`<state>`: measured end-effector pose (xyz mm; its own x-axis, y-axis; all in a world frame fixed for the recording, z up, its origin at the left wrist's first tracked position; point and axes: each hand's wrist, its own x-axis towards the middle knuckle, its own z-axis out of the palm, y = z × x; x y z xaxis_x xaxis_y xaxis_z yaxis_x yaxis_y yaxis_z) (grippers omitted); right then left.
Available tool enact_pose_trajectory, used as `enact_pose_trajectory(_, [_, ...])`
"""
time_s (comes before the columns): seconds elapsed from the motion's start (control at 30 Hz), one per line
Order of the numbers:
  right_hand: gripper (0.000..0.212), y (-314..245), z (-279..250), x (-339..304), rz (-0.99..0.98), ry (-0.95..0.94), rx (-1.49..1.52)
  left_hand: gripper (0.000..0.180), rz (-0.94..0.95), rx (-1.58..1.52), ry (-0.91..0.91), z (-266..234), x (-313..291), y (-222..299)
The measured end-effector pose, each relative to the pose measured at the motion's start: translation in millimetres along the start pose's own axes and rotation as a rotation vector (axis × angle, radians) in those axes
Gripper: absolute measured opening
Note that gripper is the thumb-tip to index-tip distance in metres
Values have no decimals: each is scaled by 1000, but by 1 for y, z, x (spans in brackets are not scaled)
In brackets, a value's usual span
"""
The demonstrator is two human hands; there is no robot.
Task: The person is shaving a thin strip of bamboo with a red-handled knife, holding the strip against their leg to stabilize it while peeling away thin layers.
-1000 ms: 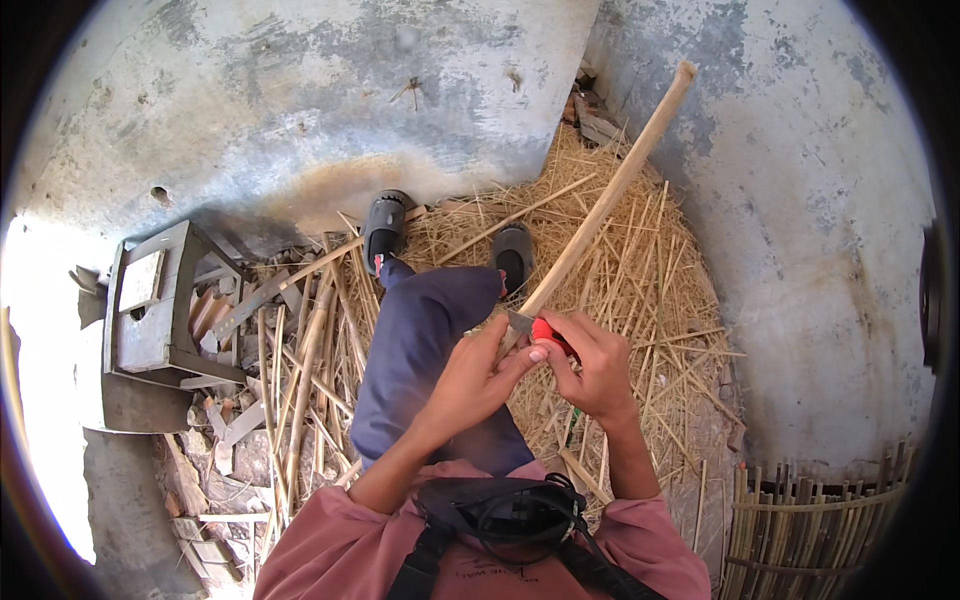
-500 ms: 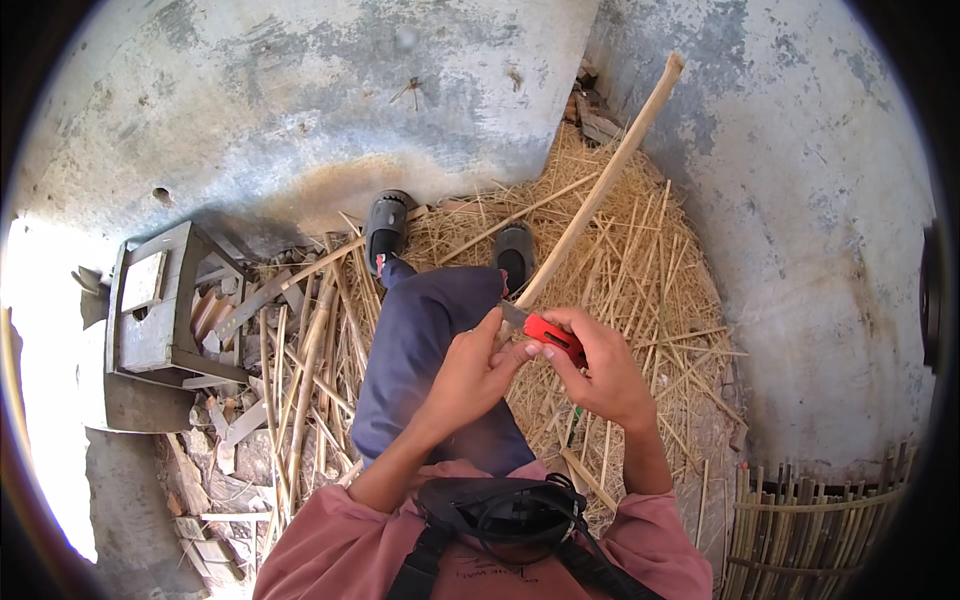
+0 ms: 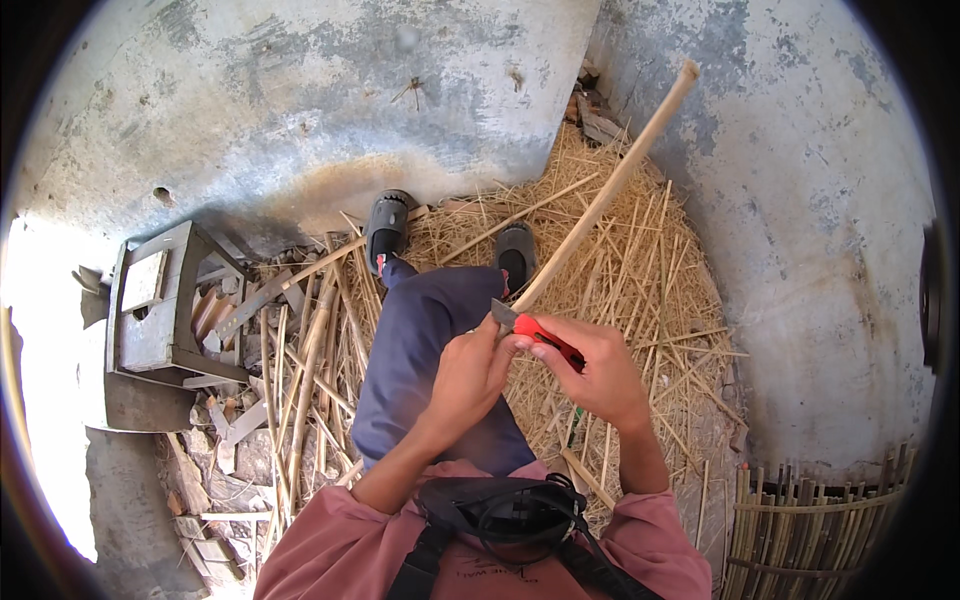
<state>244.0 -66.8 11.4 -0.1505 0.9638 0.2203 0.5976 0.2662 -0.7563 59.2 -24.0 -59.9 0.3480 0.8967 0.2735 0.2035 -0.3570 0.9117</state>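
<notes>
My right hand is closed around the red handle of a utility knife. The knife's grey blade points to the upper left and lies against the near end of a long pale stick, which looks like split bamboo. My left hand is closed at that near end of the stick, its thumb beside the blade. From there the stick slants up and away to the right, its far end off the ground. How the left fingers wrap underneath is hidden.
Pale shavings and thin strips cover the ground ahead and right. Bamboo poles lie left of my legs, near a worn wooden box frame. A woven stick basket stands at the lower right. Weathered walls enclose the corner.
The knife has shifted slightly left, its blade tip now nearer my left thumb and tilted up. The stick's far end has swung a little right and down.
</notes>
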Motion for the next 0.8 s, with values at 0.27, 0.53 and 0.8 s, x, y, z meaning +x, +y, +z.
enact_pose_trajectory(0.27, [34, -4, 14, -6, -65, 182, -42, 26, -65, 166, 76, 1, 0, 6])
enact_pose_trajectory(0.53, [30, -12, 21, -9, 52, 235, -36, 48, -162, 271, 54, -6, 7, 18])
enact_pose_trajectory(0.8, [30, 1, 14, -7, -39, 189, -135, 32, -20, 120, -54, -22, 8, 32])
